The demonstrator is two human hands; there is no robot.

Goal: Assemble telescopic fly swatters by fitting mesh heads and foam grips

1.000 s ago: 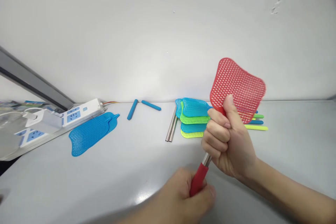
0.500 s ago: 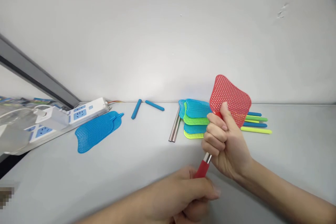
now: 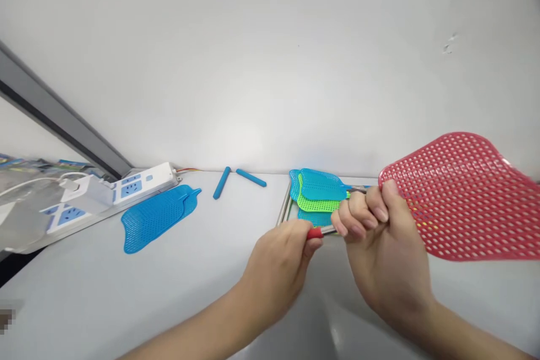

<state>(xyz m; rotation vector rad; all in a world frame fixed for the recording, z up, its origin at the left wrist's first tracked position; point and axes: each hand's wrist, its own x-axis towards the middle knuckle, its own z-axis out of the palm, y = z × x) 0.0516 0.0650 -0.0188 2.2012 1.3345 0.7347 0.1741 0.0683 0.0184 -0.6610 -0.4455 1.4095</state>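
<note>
Both hands hold one red fly swatter point(image 3: 468, 197) above the table. Its wide perforated head points right, towards the camera's right edge, which cuts off its end. My left hand point(image 3: 280, 261) is closed around the red grip, and only a short end of that grip shows. My right hand point(image 3: 379, 236) is wrapped around the metal rod just below the head, thumb on top. A short piece of bare rod shows between the hands. Behind them lies a pile of blue swatters point(image 3: 323, 184) and a green swatter point(image 3: 323, 202), partly hidden by my right hand.
Two blue grip sleeves point(image 3: 221, 183) lie apart near the wall. Left of them are stacked blue swatter heads point(image 3: 158, 219), beside a white power strip point(image 3: 158, 178) with a plugged-in adapter. Metal rods point(image 3: 284, 202) lie next to the pile. A grey wall point(image 3: 270, 67) stands behind.
The red swatter has turned from upright to nearly level, its head swinging right and closer to the camera. My left hand has risen, still on the grip; my right hand has moved slightly right.
</note>
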